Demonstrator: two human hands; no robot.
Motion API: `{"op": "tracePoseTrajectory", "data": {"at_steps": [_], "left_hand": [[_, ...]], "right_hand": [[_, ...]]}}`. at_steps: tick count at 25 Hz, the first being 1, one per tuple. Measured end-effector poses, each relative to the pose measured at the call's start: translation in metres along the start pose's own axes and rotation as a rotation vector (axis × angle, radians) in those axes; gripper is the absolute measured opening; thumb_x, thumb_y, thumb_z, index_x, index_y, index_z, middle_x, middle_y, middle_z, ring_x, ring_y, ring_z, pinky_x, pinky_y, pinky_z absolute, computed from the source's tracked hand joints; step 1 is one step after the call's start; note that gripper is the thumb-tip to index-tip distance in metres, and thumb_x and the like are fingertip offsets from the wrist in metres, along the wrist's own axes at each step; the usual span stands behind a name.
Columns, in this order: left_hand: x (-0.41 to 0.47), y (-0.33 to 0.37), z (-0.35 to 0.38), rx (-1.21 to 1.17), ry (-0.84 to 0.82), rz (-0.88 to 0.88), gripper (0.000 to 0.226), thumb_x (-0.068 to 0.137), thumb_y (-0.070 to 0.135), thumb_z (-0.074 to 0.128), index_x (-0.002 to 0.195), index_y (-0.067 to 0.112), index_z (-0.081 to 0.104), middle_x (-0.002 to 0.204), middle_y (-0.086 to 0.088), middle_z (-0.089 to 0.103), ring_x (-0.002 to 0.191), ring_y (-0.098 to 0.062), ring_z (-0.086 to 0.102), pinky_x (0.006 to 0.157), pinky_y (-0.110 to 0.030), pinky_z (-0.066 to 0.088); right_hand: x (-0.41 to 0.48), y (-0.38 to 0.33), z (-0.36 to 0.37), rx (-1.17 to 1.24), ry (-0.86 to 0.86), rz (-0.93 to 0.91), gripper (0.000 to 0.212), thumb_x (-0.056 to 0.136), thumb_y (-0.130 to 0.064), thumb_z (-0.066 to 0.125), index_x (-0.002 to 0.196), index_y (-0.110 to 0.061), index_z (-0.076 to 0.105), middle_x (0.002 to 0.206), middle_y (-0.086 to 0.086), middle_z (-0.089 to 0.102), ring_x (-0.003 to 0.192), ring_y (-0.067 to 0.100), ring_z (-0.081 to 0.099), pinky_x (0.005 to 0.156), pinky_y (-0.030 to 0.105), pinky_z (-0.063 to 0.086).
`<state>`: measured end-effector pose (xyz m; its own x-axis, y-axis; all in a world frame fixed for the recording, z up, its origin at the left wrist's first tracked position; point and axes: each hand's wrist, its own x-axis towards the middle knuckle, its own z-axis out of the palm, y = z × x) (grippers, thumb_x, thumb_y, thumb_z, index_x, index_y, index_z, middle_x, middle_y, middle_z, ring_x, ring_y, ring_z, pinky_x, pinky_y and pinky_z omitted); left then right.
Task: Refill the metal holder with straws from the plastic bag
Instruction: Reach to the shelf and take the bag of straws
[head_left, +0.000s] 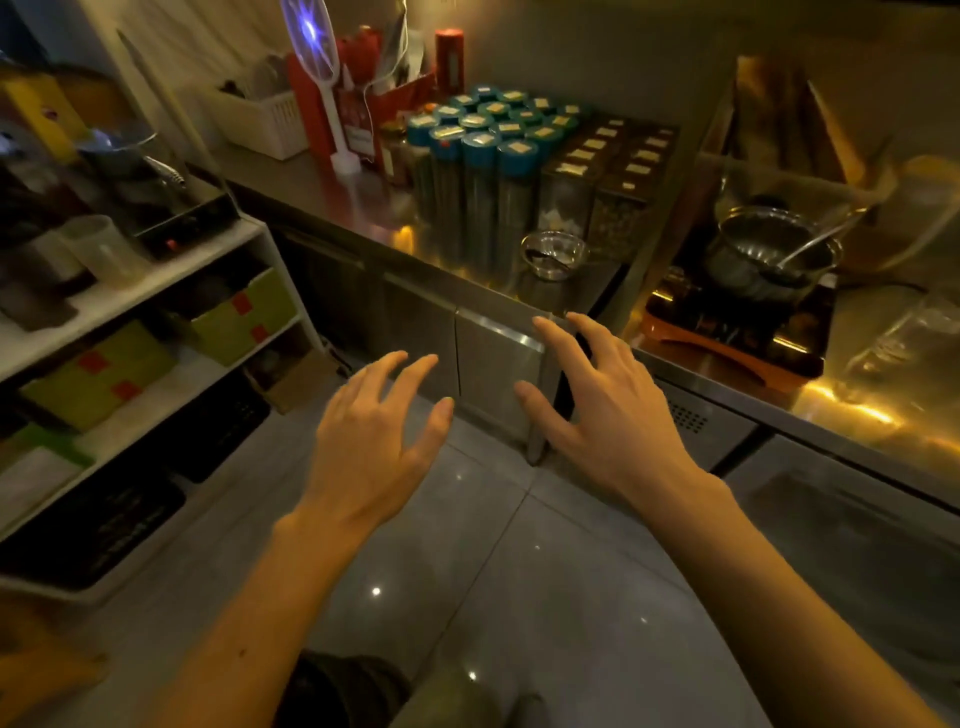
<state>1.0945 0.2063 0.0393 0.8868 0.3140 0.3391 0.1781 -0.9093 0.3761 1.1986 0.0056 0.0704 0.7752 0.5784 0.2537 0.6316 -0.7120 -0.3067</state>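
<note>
My left hand (379, 441) and my right hand (602, 405) are both stretched out in front of me over the tiled floor, palms down, fingers spread and holding nothing. They hover before the steel cabinet door (493, 374) under the counter; the right fingertips are near its top corner. I see no straws, plastic bag or metal straw holder in this view.
The steel counter (322, 192) carries blue-lidded jars (478, 156), dark-lidded containers (608, 171), a small glass bowl (553, 254), a white basket (265, 122) and a racket-shaped zapper (322, 78). A pot (769, 254) sits on a stove at right. White shelves (135, 332) with boxes stand at left.
</note>
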Motion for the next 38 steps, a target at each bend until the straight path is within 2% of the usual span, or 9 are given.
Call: {"op": "tracePoseTrajectory", "data": {"at_steps": [4, 8, 18, 28, 34, 38], "left_hand": [[0.082, -0.017, 0.015, 0.000, 0.050, -0.002, 0.056, 0.094, 0.058, 0.031, 0.142, 0.030, 0.043, 0.145, -0.002, 0.045, 0.135, -0.021, 0.040, 0.108, -0.044, 0.037], [0.172, -0.056, 0.027, -0.010, 0.089, 0.015, 0.057, 0.094, 0.059, 0.029, 0.142, 0.030, 0.043, 0.145, -0.001, 0.045, 0.134, -0.020, 0.041, 0.107, -0.044, 0.039], [0.420, -0.158, 0.021, -0.112, 0.166, 0.175, 0.056, 0.095, 0.058, 0.030, 0.143, 0.030, 0.037, 0.146, -0.003, 0.044, 0.134, -0.021, 0.040, 0.105, -0.045, 0.040], [0.629, -0.165, 0.034, -0.096, 0.289, 0.323, 0.062, 0.094, 0.060, 0.026, 0.145, 0.026, 0.036, 0.146, -0.005, 0.044, 0.134, -0.021, 0.041, 0.102, -0.045, 0.043], [0.750, -0.158, 0.051, 0.031, 0.301, 0.384, 0.065, 0.092, 0.059, 0.036, 0.147, 0.025, 0.030, 0.149, -0.008, 0.039, 0.138, -0.026, 0.035, 0.109, -0.043, 0.032], [0.809, -0.167, 0.062, 0.100, 0.265, 0.464, 0.070, 0.091, 0.059, 0.044, 0.148, 0.021, 0.027, 0.150, -0.011, 0.035, 0.140, -0.029, 0.032, 0.114, -0.045, 0.032]], "right_hand": [[0.087, 0.023, 0.004, -0.001, 0.053, -0.033, 0.066, 0.094, -0.061, 0.038, 0.150, -0.033, 0.022, 0.156, 0.009, 0.028, 0.141, 0.028, 0.031, 0.109, 0.047, 0.037], [0.179, 0.023, 0.022, -0.014, 0.054, -0.051, 0.066, 0.094, -0.062, 0.038, 0.151, -0.035, 0.020, 0.157, 0.007, 0.026, 0.142, 0.027, 0.028, 0.109, 0.045, 0.033], [0.428, 0.005, 0.029, -0.045, 0.207, 0.018, 0.069, 0.091, -0.063, 0.039, 0.151, -0.038, 0.016, 0.157, 0.004, 0.026, 0.143, 0.026, 0.028, 0.111, 0.049, 0.035], [0.620, 0.053, 0.009, -0.103, 0.425, -0.030, 0.068, 0.092, -0.057, 0.046, 0.150, -0.031, 0.022, 0.153, 0.008, 0.033, 0.139, 0.027, 0.033, 0.110, 0.048, 0.033], [0.718, 0.099, 0.002, -0.183, 0.411, -0.027, 0.076, 0.088, -0.056, 0.056, 0.150, -0.025, 0.025, 0.152, 0.013, 0.035, 0.138, 0.033, 0.034, 0.112, 0.047, 0.029], [0.756, 0.116, 0.008, -0.228, 0.367, -0.016, 0.081, 0.087, -0.052, 0.062, 0.151, -0.019, 0.025, 0.152, 0.015, 0.035, 0.139, 0.032, 0.034, 0.115, 0.047, 0.027]]}}
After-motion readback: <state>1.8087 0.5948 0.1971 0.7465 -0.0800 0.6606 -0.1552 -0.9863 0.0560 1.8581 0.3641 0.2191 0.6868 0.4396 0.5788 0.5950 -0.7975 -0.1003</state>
